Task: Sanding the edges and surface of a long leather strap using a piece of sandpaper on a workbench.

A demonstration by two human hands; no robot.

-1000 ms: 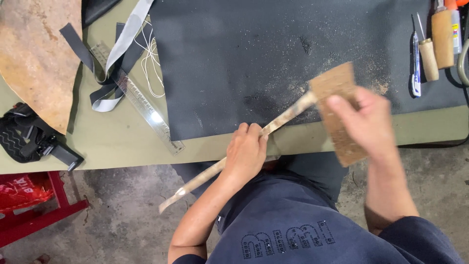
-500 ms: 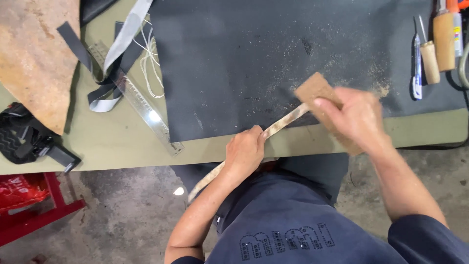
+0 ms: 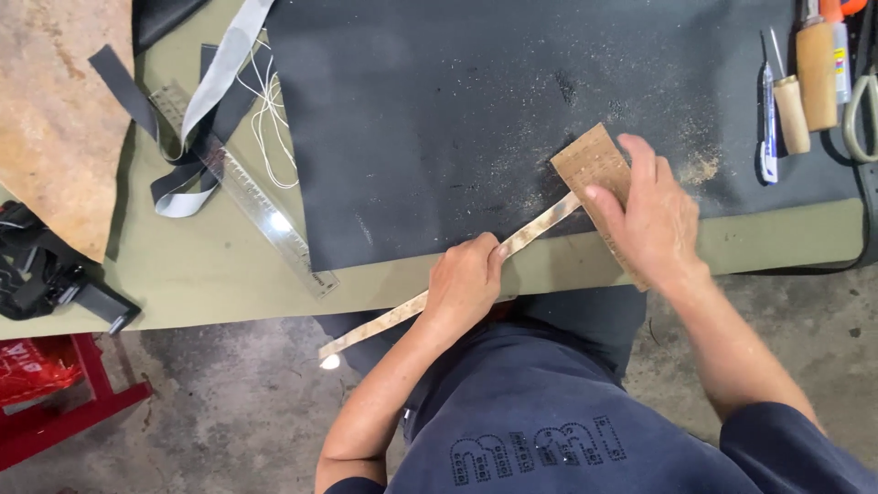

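Observation:
My left hand [image 3: 465, 284] grips a long thin tan strip [image 3: 540, 227] at the table's front edge; the strip's lower end hangs off the table toward the floor. My right hand [image 3: 651, 215] presses a brown rectangular sanding block [image 3: 590, 157] onto the strip's far end. Both lie on a dark mat [image 3: 476, 110] dusted with pale sanding powder around the block.
A clear ruler [image 3: 242, 190], grey straps [image 3: 174, 183] and white cord [image 3: 270, 128] lie left of the mat. A brown leather piece [image 3: 55, 119] is far left. Wooden-handled tools [image 3: 805, 82] and scissors [image 3: 861, 101] sit far right. A red stand [image 3: 55, 402] is on the floor.
My right hand has slid the block up and left along the strip, onto the mat. My left hand has shifted slightly left, still gripping the strip.

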